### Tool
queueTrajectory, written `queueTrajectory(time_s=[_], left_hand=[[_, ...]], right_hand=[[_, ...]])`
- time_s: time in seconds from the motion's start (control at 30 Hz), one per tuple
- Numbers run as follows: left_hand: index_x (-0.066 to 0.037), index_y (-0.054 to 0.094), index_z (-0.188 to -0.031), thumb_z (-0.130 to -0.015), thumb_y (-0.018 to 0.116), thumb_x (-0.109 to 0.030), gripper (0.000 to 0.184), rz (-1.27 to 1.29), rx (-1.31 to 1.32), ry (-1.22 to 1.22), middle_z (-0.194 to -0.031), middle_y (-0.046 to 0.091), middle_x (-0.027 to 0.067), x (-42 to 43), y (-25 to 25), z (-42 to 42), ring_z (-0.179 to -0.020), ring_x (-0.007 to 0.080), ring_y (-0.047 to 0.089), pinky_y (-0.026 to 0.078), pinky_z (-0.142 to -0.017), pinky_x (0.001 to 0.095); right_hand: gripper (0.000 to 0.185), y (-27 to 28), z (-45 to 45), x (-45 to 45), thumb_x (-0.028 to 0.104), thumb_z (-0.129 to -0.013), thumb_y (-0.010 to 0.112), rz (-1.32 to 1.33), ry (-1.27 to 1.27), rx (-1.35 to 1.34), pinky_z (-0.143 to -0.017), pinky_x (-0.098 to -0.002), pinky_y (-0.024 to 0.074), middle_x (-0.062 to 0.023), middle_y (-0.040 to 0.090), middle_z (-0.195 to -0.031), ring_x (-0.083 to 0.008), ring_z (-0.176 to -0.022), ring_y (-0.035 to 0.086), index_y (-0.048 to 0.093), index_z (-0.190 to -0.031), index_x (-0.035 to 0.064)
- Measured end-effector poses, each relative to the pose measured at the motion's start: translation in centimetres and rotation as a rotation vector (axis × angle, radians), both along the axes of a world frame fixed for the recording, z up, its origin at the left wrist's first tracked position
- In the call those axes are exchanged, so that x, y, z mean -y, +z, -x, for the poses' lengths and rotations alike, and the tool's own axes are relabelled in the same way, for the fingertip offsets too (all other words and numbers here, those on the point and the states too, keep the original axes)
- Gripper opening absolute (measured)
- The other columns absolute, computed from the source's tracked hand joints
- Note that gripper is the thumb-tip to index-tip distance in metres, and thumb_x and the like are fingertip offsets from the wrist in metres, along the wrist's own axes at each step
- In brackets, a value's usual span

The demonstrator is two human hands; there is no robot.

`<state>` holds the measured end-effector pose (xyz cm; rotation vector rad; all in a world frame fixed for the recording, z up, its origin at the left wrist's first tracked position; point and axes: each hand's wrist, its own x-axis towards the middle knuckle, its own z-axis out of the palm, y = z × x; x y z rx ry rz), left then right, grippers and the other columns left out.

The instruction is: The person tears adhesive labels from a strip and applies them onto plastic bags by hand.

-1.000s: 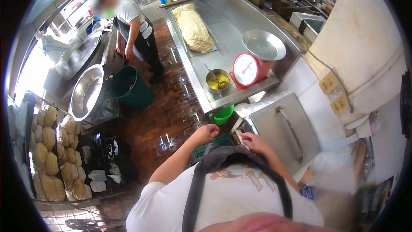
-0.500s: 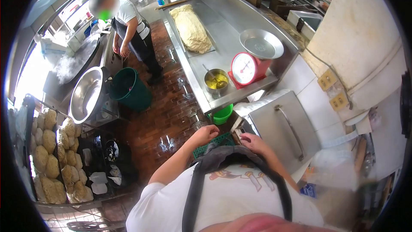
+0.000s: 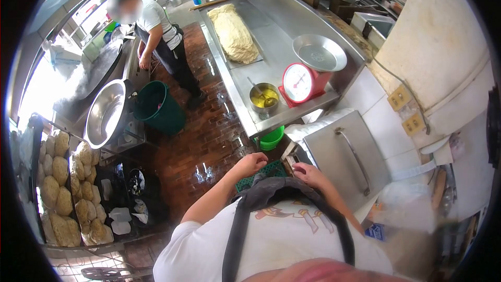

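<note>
My left hand (image 3: 253,163) hangs in front of my waist, its fingers curled together with nothing visible in them. To its right is my right hand (image 3: 309,174), fingers also curled in and empty as far as they show, near the corner of a steel lidded box (image 3: 342,156). A gap separates the two hands. Below and between them are the dark apron (image 3: 282,188) and part of a green crate (image 3: 269,169). Beyond the hands, a steel table (image 3: 282,26) bears a slab of dough (image 3: 233,34), a red scale (image 3: 305,83) with a round pan (image 3: 319,53), and a pot of yellow liquid (image 3: 264,98).
A co-worker (image 3: 156,26) stands at the left by a steaming wide pan (image 3: 104,65). Nearer are a steel basin (image 3: 108,112), a dark green bin (image 3: 159,107) and trays of brownish lumps (image 3: 60,193). The brick floor (image 3: 203,130) looks wet. A bright green tub (image 3: 271,138) sits under the table corner.
The co-worker's head and arms have shifted, and a foot has moved toward the table. Steam over the wide pan has drifted. My hands have hardly moved.
</note>
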<state>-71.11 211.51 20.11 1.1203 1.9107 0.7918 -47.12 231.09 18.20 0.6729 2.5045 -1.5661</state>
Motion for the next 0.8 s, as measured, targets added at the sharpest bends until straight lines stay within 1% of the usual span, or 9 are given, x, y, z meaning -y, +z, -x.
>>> queueTrajectory(time_s=[0.5, 0.6, 0.8], left_hand=[[-0.004, 0.067, -0.114, -0.094, 0.063, -0.023, 0.028, -0.040, -0.010, -0.012, -0.102, 0.072, 0.0174, -0.1, -1.1, 0.4, -0.097, 0.0318, 0.070, 0.054, -0.086, 0.0407], [-0.004, 0.067, -0.114, -0.094, 0.063, -0.023, 0.028, -0.042, -0.019, -0.014, -0.101, 0.072, 0.0175, -0.1, -1.4, 0.5, -0.096, 0.0320, 0.070, 0.054, -0.086, 0.0408], [-0.004, 0.067, -0.113, -0.093, 0.063, -0.023, 0.028, -0.039, -0.021, -0.014, -0.102, 0.072, 0.0176, -0.2, -1.2, 0.6, -0.096, 0.0323, 0.070, 0.054, -0.086, 0.0408]], right_hand=[[0.036, -0.1, 0.4, -0.3, 0.022, -0.096, 0.065, -0.023, 0.017, -0.008, -0.092, -0.0355, 0.0523, -0.0145, 0.070, -0.115, -0.0270, -0.105, 0.068, 0.061, -0.128, 0.0059], [0.039, 0.1, 0.5, -0.3, 0.024, -0.094, 0.066, -0.021, -0.003, -0.015, -0.093, -0.0365, 0.0530, -0.0158, 0.071, -0.114, -0.0284, -0.104, 0.069, 0.063, -0.128, 0.0058], [0.039, 0.6, 0.6, -0.3, 0.024, -0.094, 0.067, -0.030, -0.010, -0.007, -0.093, -0.0363, 0.0530, -0.0157, 0.071, -0.114, -0.0281, -0.104, 0.069, 0.063, -0.128, 0.0063]])
